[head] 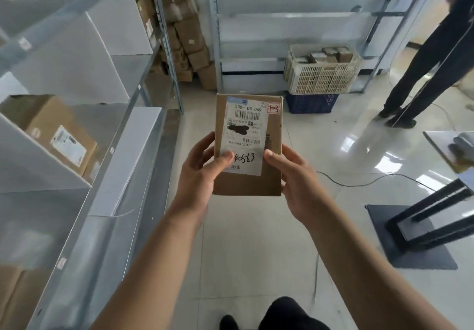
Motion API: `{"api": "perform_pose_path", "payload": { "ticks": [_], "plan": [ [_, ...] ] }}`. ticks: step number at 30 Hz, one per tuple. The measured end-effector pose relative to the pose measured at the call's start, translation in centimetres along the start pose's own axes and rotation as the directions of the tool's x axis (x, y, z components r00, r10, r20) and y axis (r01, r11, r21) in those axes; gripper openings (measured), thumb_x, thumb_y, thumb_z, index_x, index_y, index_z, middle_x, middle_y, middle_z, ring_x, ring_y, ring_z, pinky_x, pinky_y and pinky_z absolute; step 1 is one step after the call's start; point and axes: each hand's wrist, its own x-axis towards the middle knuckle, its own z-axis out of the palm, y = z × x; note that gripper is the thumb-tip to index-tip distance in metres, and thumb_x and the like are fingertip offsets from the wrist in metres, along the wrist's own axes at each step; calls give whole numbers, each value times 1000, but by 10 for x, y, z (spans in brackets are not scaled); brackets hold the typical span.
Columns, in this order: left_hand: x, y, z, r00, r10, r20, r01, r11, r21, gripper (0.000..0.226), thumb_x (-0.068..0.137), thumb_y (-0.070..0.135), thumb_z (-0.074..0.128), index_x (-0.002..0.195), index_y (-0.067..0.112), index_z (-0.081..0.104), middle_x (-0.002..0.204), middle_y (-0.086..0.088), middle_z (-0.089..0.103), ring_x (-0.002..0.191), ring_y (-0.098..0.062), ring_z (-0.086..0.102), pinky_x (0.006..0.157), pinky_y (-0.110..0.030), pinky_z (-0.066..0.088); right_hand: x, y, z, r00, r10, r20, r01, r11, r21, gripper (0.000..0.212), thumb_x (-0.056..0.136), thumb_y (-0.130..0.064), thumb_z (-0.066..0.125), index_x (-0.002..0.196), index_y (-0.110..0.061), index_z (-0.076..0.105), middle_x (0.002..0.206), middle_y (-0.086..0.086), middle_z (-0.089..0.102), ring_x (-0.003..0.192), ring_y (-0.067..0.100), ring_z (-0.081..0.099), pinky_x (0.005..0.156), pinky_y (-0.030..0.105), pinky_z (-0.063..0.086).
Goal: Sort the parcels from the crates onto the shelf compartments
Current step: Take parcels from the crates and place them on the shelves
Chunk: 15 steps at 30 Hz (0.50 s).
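while both thumbs press its label, left hand (198, 175) and right hand (295, 178) grip the parcel (247, 145)

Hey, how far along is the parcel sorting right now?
Early to midway, I'd judge. Done: at least one cardboard box sits in a compartment of the left shelf. In hand: the left hand and right hand hold a small labelled parcel, label up, not yet shelved. Left: the white crate ahead shows more parcels inside; it sits on a blue crate whose contents I cannot see.
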Motion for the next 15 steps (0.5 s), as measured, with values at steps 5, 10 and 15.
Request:
{"api": "perform_pose_path", "payload": {
  "ticks": [5,10,15],
  "plan": [
    [70,-10,4,999,-30,-12,30,999,26,59,87,29,75,144,30,60,130,-3,74,122,-28,70,107,-57,53,74,-6,-10,999,37,15,-37,999,3,72,78,-44,81,145,-27,61,125,-2,78,118,21,73,104,60,54],
    [156,-14,28,997,-19,-76,21,999,32,59,84,26,76,142,26,62,127,-4,76,120,-28,71,109,-53,52,162,-24,-30,998,38,47,-39,999,19,73,79,-43,79,147,-26,60,124,-2,78,118,23,73,88,44,56],
    [245,-5,68,994,-18,-112,19,1000,14,60,83,19,73,141,18,61,122,-8,78,116,-30,73,98,-42,59,250,-57,-63,994,53,96,-56,998,30,77,79,-45,79,151,-26,56,123,-3,78,114,18,75,87,41,58]
  ]
}}
